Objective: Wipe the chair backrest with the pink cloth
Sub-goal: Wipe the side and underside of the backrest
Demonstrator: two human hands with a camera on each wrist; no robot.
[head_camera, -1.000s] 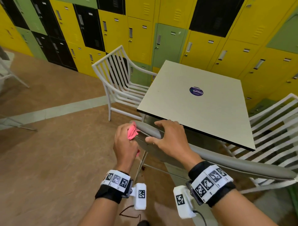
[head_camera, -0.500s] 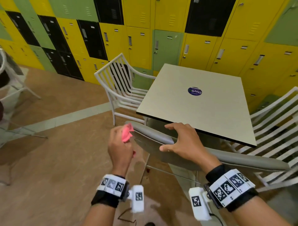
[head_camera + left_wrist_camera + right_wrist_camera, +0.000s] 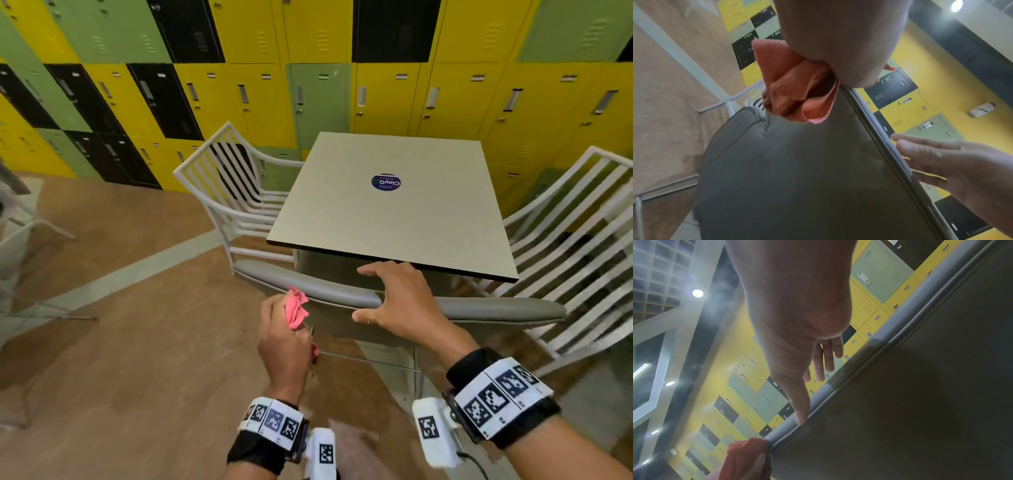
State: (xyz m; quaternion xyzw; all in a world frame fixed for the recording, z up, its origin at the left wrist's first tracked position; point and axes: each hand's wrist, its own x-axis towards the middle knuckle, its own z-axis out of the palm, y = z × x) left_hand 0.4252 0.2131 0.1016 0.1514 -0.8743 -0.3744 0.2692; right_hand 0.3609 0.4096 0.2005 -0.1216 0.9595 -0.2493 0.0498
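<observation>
The grey padded chair backrest [image 3: 342, 296] runs across the lower middle of the head view, tucked under the table. My left hand [image 3: 284, 332] grips the bunched pink cloth [image 3: 296, 308] and holds it against the backrest's rear face, just below the top rim and a little in from its left end. The left wrist view shows the cloth [image 3: 791, 87] pressed on the backrest [image 3: 807, 178]. My right hand [image 3: 394, 298] spans the top rim with fingers spread and straight. In the right wrist view its thumb [image 3: 801, 410] touches the rim of the backrest [image 3: 920, 402].
A square beige table [image 3: 394, 212] stands just beyond the backrest. White slatted chairs stand at its left [image 3: 233, 192] and right [image 3: 565, 240]. Yellow, green and black lockers [image 3: 308, 85] line the wall behind. Brown floor [image 3: 120, 342] lies to my left.
My left hand has carried the cloth from the backrest's left end a little rightward along it. My right hand has slid right along the top rim and its fingers have straightened.
</observation>
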